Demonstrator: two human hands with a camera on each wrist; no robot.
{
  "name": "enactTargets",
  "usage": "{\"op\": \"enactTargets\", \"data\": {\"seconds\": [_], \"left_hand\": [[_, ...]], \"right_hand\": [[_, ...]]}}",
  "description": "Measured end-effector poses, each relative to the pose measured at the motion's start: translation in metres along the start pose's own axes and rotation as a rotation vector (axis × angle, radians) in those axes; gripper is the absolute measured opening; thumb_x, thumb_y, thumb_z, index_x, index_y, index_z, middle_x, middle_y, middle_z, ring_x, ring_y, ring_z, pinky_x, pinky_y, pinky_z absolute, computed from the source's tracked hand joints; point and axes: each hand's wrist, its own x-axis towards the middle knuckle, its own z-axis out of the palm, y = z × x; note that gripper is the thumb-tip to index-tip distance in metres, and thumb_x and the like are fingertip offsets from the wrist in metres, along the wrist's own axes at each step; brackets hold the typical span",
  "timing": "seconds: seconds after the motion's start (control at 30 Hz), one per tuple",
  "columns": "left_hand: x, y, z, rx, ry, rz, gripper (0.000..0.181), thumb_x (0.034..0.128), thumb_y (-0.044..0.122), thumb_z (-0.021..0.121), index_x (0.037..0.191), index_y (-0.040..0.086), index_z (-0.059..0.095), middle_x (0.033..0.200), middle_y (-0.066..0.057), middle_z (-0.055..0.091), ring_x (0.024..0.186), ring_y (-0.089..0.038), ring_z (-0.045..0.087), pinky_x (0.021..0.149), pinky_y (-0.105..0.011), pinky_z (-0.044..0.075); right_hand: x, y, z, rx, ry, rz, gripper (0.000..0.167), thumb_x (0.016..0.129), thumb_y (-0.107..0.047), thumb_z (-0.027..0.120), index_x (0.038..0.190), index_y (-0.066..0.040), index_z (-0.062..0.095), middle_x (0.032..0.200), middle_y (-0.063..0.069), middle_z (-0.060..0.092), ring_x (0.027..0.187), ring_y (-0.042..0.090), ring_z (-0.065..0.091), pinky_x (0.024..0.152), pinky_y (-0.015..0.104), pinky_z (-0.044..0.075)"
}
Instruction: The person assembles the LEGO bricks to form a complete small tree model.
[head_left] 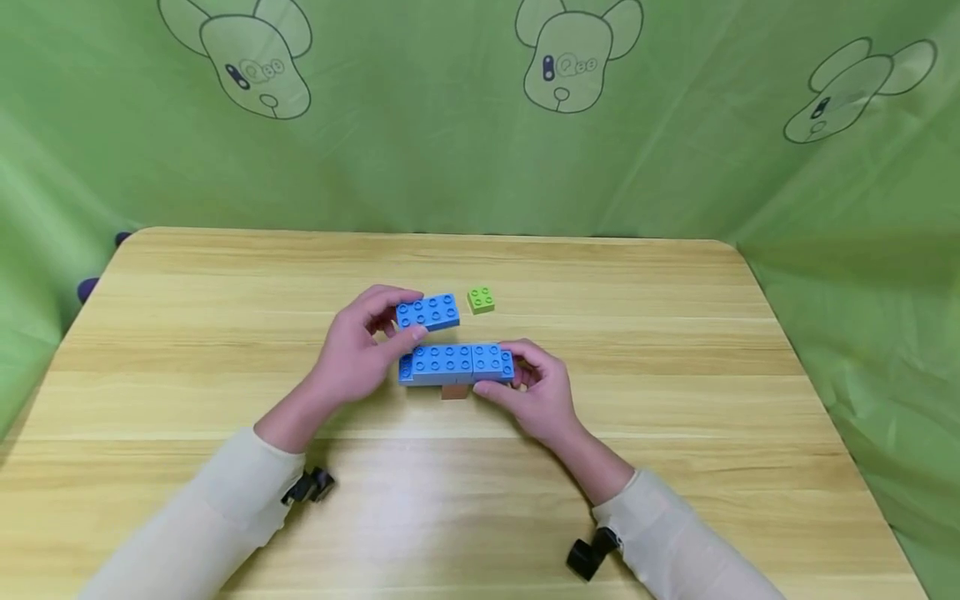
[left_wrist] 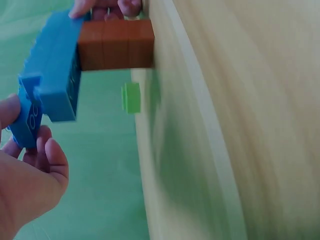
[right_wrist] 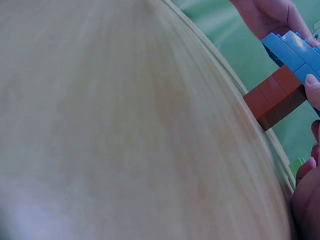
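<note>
My left hand [head_left: 358, 357] pinches a loose blue eight-stud building brick [head_left: 428, 312] between thumb and fingers. That brick is held just behind and above the left part of a blue brick bar [head_left: 442, 363]. The bar is built of several blue bricks in layers and sits across a column of stacked brown bricks [left_wrist: 116, 45], which stands upright on the table. At the bar's right end, my right hand [head_left: 542, 395] grips it, thumb in front and fingers behind. In the right wrist view the brown column [right_wrist: 275, 97] shows beneath the bar, with the right thumb against the blue.
A small light-green four-stud brick [head_left: 481, 300] lies on the wooden table [head_left: 637, 333] behind the bar. Green curtains [head_left: 435, 167] printed with cartoon heads hang behind and beside the table. Black camera mounts [head_left: 592, 553] are attached at both sleeve cuffs.
</note>
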Motion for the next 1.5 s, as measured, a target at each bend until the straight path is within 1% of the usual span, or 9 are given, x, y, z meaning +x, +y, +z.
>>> {"op": "enactTargets", "data": {"seconds": [0.1, 0.23, 0.5, 0.67, 0.83, 1.07, 1.2, 1.3, 1.5], "left_hand": [[-0.004, 0.005, 0.004, 0.012, -0.032, 0.05, 0.034, 0.0914, 0.007, 0.074, 0.124, 0.005, 0.067, 0.117, -0.002, 0.063, 0.093, -0.02, 0.056, 0.08, -0.035, 0.048], [-0.007, 0.009, 0.009, 0.023, -0.077, 0.091, 0.034, 0.0914, 0.008, 0.075, 0.124, 0.005, 0.068, 0.118, -0.001, 0.064, 0.101, -0.017, 0.057, 0.084, -0.042, 0.048], [-0.011, 0.009, 0.015, 0.07, -0.167, 0.126, 0.033, 0.0904, 0.013, 0.077, 0.122, 0.008, 0.069, 0.117, 0.003, 0.065, 0.104, -0.014, 0.058, 0.089, -0.041, 0.048], [-0.012, 0.008, 0.015, 0.057, -0.196, 0.142, 0.033, 0.0898, 0.014, 0.077, 0.122, 0.008, 0.07, 0.115, 0.003, 0.065, 0.103, -0.015, 0.059, 0.085, -0.043, 0.049], [-0.013, 0.008, 0.017, 0.048, -0.189, 0.156, 0.032, 0.088, 0.014, 0.079, 0.119, 0.009, 0.072, 0.112, 0.004, 0.066, 0.099, -0.015, 0.059, 0.08, -0.042, 0.05], [-0.012, 0.009, 0.021, 0.072, -0.157, 0.205, 0.028, 0.0875, 0.013, 0.079, 0.114, 0.007, 0.073, 0.109, 0.003, 0.067, 0.1, -0.014, 0.06, 0.081, -0.039, 0.051], [-0.012, 0.008, 0.023, 0.056, -0.142, 0.205, 0.028, 0.0873, 0.013, 0.078, 0.114, 0.006, 0.073, 0.108, 0.002, 0.067, 0.097, -0.015, 0.061, 0.079, -0.041, 0.051], [-0.014, 0.005, 0.024, 0.035, -0.135, 0.198, 0.028, 0.0866, 0.012, 0.079, 0.114, 0.007, 0.073, 0.106, 0.003, 0.067, 0.096, -0.015, 0.06, 0.077, -0.039, 0.051], [-0.013, 0.0, 0.024, -0.018, -0.137, 0.189, 0.03, 0.0864, 0.011, 0.08, 0.116, 0.009, 0.073, 0.108, 0.003, 0.067, 0.097, -0.016, 0.061, 0.078, -0.035, 0.051]], "right_hand": [[0.0, -0.004, 0.0, -0.011, -0.001, 0.004, 0.039, 0.075, 0.016, 0.08, 0.111, 0.01, 0.066, 0.092, 0.01, 0.064, 0.07, 0.044, 0.045, 0.057, 0.024, 0.039], [0.0, -0.004, 0.001, -0.013, -0.004, -0.005, 0.039, 0.075, 0.016, 0.079, 0.111, 0.011, 0.066, 0.09, 0.011, 0.063, 0.069, 0.046, 0.043, 0.057, 0.025, 0.038], [0.0, -0.003, 0.001, -0.012, 0.004, -0.025, 0.039, 0.075, 0.017, 0.079, 0.111, 0.011, 0.066, 0.089, 0.01, 0.062, 0.068, 0.045, 0.042, 0.056, 0.025, 0.037], [0.001, -0.003, 0.001, -0.01, 0.007, -0.028, 0.038, 0.074, 0.018, 0.079, 0.11, 0.01, 0.067, 0.088, 0.01, 0.063, 0.067, 0.044, 0.042, 0.056, 0.024, 0.038], [0.0, -0.003, 0.002, -0.003, 0.004, -0.033, 0.039, 0.074, 0.017, 0.08, 0.11, 0.01, 0.067, 0.09, 0.008, 0.064, 0.067, 0.041, 0.043, 0.055, 0.024, 0.038], [0.001, -0.002, 0.003, -0.013, 0.012, -0.037, 0.037, 0.073, 0.018, 0.08, 0.107, 0.011, 0.067, 0.087, 0.006, 0.063, 0.066, 0.041, 0.043, 0.055, 0.023, 0.039], [0.001, 0.011, 0.002, -0.008, 0.018, -0.031, 0.039, 0.072, 0.02, 0.079, 0.108, 0.01, 0.068, 0.088, 0.007, 0.063, 0.066, 0.039, 0.044, 0.055, 0.022, 0.039], [-0.001, 0.022, 0.001, -0.006, 0.027, -0.037, 0.041, 0.071, 0.02, 0.08, 0.108, 0.008, 0.069, 0.088, 0.007, 0.064, 0.065, 0.034, 0.044, 0.054, 0.022, 0.039], [0.001, 0.028, -0.002, 0.01, 0.023, -0.054, 0.04, 0.073, 0.013, 0.083, 0.109, 0.002, 0.071, 0.089, 0.007, 0.066, 0.066, 0.024, 0.047, 0.053, 0.021, 0.04]]}}
